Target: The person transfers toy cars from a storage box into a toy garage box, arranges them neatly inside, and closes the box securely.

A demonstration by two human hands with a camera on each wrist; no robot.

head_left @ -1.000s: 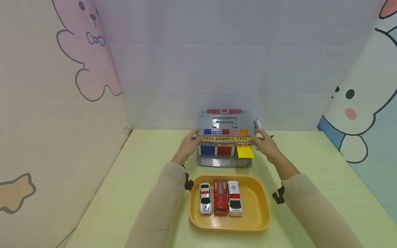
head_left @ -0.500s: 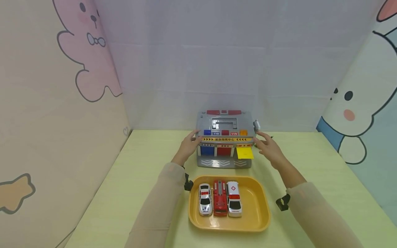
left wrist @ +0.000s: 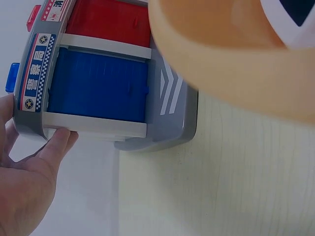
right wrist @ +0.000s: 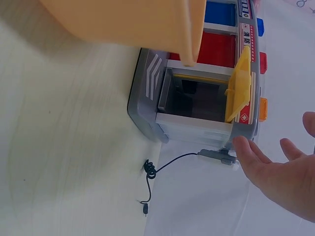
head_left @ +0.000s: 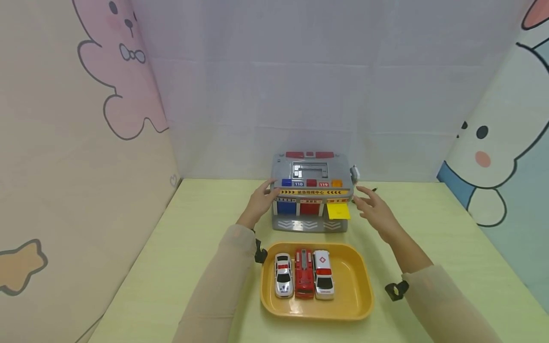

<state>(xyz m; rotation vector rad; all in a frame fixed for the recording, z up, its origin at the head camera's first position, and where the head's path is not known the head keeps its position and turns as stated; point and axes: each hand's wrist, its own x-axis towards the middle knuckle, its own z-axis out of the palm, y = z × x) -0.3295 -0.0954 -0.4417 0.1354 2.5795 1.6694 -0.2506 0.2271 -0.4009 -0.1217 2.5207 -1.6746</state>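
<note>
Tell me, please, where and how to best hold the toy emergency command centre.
Grip the toy command centre by both ends of its roof edge, probably from left and right: it is wide, and the left hand holds its left end. In front, the raised yellow door sticks out; on the right, avoid the corded handset.

A grey toy emergency station displays a blue door, red door, yellow door and white chevrons; in front of it, a yellow tray frames a white police car, red fire engine and red-crossed white ambulance.
</note>
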